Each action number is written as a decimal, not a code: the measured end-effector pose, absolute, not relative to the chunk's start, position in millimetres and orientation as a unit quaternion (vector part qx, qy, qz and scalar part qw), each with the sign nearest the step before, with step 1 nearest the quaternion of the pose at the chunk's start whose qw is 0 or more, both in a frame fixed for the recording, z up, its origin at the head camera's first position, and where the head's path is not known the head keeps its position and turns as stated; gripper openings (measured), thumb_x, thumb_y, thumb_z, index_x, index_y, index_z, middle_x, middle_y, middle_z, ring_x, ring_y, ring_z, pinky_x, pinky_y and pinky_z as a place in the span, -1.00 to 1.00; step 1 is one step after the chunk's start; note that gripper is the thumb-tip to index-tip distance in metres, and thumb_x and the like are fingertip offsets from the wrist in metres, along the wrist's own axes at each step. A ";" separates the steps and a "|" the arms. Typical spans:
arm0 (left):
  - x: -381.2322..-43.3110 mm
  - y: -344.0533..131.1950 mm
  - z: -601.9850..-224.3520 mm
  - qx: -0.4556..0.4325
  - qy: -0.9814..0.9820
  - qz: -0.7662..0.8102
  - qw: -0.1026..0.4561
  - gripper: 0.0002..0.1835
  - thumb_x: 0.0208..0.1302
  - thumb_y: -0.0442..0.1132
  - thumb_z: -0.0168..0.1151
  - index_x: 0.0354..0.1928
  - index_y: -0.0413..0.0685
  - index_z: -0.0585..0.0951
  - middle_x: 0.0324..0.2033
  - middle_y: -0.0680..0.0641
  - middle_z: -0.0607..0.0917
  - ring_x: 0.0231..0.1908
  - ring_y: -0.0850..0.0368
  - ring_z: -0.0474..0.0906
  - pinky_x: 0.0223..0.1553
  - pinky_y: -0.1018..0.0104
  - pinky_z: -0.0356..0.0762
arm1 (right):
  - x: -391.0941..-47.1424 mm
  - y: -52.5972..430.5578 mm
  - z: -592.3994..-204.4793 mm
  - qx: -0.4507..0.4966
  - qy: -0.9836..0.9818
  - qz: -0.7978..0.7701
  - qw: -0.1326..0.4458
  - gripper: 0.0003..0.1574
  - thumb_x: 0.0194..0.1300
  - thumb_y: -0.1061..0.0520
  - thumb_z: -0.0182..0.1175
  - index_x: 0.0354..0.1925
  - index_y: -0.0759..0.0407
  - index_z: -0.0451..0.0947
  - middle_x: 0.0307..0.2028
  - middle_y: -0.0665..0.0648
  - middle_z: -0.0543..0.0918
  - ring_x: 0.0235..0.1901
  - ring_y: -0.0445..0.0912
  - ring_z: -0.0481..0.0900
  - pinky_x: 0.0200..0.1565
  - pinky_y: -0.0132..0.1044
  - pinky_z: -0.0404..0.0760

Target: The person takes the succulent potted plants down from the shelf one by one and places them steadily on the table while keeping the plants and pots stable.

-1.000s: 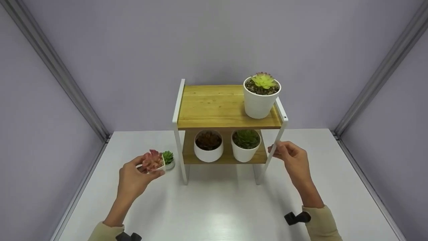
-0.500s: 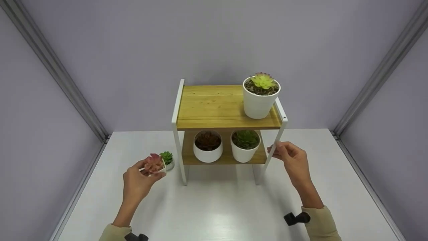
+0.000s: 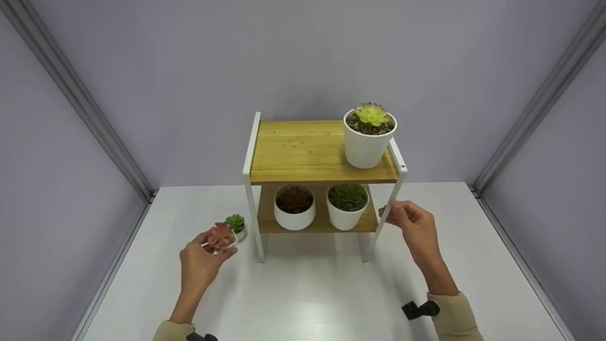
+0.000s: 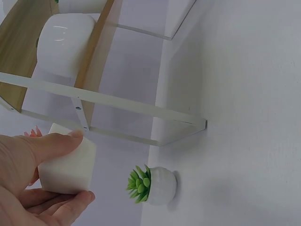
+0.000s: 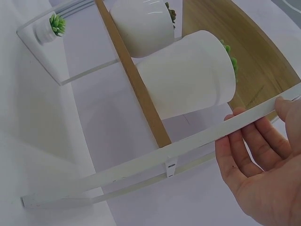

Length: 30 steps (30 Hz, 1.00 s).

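Note:
In the head view my left hand (image 3: 201, 263) holds a potted succulent with pinkish-red leaves (image 3: 220, 236) above the table, left of the shelf. Thumb and fingers pinch its small white angular pot (image 4: 70, 162). Just behind it a small green succulent (image 3: 235, 223) in a round white pot stands on the table. My right hand (image 3: 415, 229) grips the white right front leg (image 5: 225, 126) of the two-tier shelf, thumb on one side and fingers on the other. The bare wooden top board (image 3: 296, 149) shows left of a large white pot (image 3: 364, 150) with a yellow-green succulent.
On the lower board stand a white pot with a dark reddish-brown plant (image 3: 294, 215) and a white pot with a green succulent (image 3: 347, 215). The shelf stands on a white table (image 3: 303, 293), with grey walls around it.
My left hand has moved right and closer to me with the red succulent, uncovering more of the small green one. The right hand stays on the shelf leg.

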<state>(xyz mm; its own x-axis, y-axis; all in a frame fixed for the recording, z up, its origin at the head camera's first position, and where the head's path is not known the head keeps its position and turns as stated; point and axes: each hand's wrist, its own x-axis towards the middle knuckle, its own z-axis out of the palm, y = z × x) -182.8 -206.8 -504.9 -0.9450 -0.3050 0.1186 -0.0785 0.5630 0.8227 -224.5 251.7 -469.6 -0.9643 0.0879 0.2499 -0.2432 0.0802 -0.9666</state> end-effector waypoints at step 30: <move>-186.0 -205.1 -561.1 0.171 -0.847 -0.484 0.140 -0.30 0.11 -0.19 0.63 0.23 -0.42 0.60 -0.02 -0.45 0.77 0.00 -0.30 0.76 -0.20 0.20 0.76 | -223.4 250.9 -470.4 0.042 -0.724 0.678 0.119 -0.55 0.60 0.00 0.18 -0.04 0.42 0.65 -0.23 0.00 0.86 -0.12 -0.11 0.83 0.08 -0.29 0.76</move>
